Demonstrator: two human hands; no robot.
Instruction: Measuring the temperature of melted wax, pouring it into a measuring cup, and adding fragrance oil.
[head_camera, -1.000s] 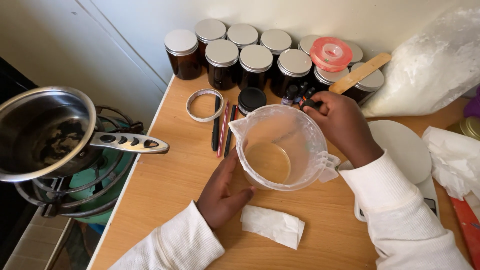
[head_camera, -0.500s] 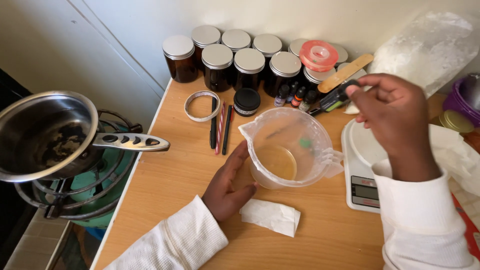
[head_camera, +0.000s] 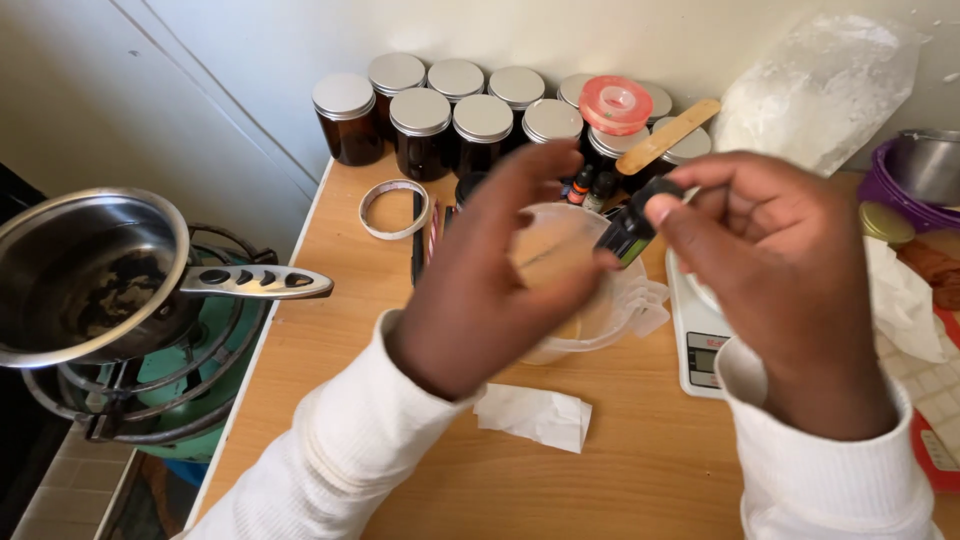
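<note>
A folded white paper is seen nearest, flat on the wooden table. Above it, a small dark bottle is pinched at its cap by the right hand, raised and tilted over the clear plastic jug, seemingly so that it can be opened there. The left hand is lifted alongside, fingers closing on the bottle's body. Beyond, lidded amber jars are ranked against the wall.
</note>
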